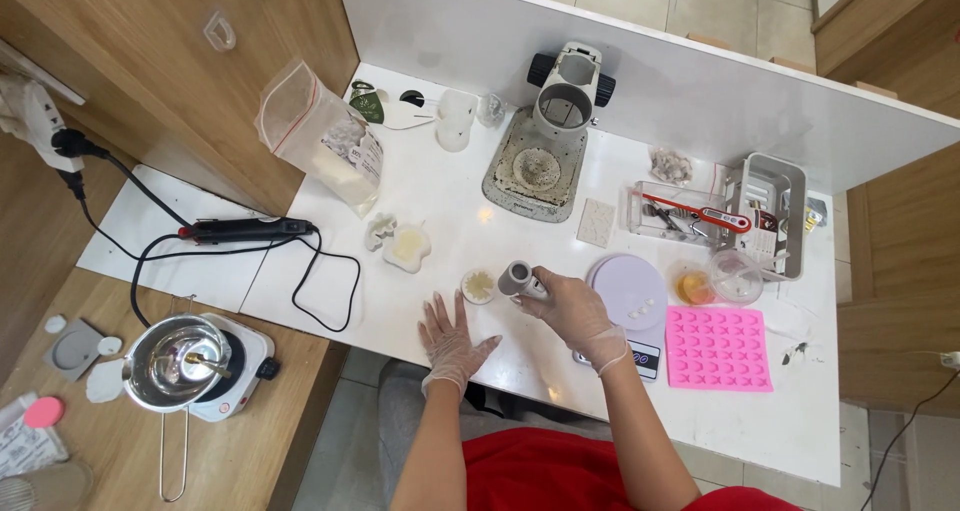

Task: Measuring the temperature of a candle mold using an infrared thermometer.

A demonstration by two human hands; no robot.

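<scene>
Right hand: the gloved right hand (578, 311) is wrapped around a small grey cylindrical container (518, 279), fingers closed on it, tipping it on its side toward the left.
Left hand: the gloved left hand (452, 333) lies flat on the white table (520, 366), fingers spread and open, holding nothing.
Where the container is: lifted just off the table, its open mouth next to a small round dish (479, 286) that carries a pale yellowish lump.
Done so far: by my reading, some material already sits in the round dish, and a white flower-shaped mould (407, 247) further left looks filled with something creamy.
Left to do: the pink silicone mould (718, 347) on the right shows its cavities bare, so I judge it untouched.
Close neighbours: a lilac round lid (630, 289) with a few white pellets lies right behind the right hand; a small digital scale (642, 359) peeks out beneath the wrist.
Further back: a stereo microscope (548, 136), a clear tray with a red thermometer (700, 214), a cup of amber liquid (694, 288).
Left side: a black cabled tool (245, 230), a plastic bag (322, 141), a steel pot on a hotplate (190, 361).
In the way: nothing sits between container and dish; the lid and scale crowd the right elbow side.
</scene>
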